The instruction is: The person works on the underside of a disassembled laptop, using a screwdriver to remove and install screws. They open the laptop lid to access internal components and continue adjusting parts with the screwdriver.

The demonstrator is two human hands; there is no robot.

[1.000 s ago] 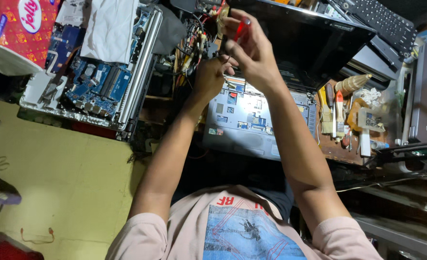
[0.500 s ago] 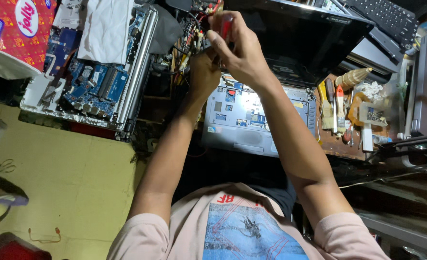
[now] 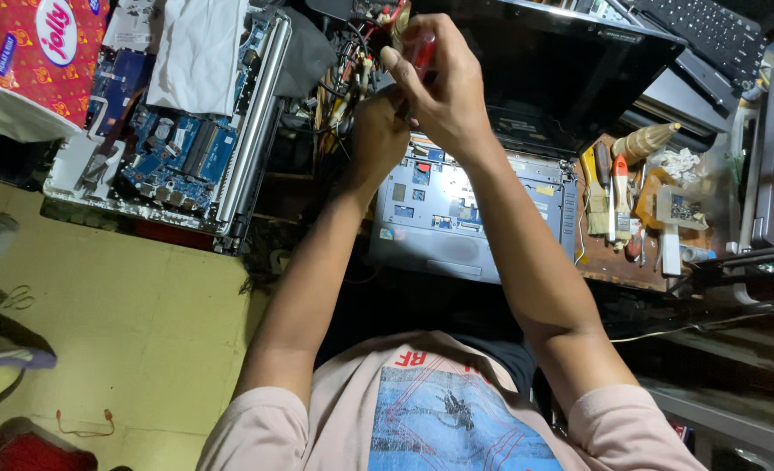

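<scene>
An opened laptop (image 3: 470,205) lay on the desk (image 3: 631,262), its dark screen (image 3: 561,70) raised. Above its far edge, the right hand (image 3: 443,92) kept a closed grip around a red-handled screwdriver (image 3: 422,52); the left hand (image 3: 378,139) sat just beneath, its grip impossible to tell.

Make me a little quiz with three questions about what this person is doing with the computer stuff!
1. True or false: the right hand holds a red-handled tool.
2. What lies under both hands? A) an opened laptop with its board showing B) a plate C) a book
3. Fill in: to the left sits another opened machine with a blue ____.

Key: 1 true. 2 A. 3 circuit board. The left hand sits just beneath the right one, and what it holds is hidden.
</scene>
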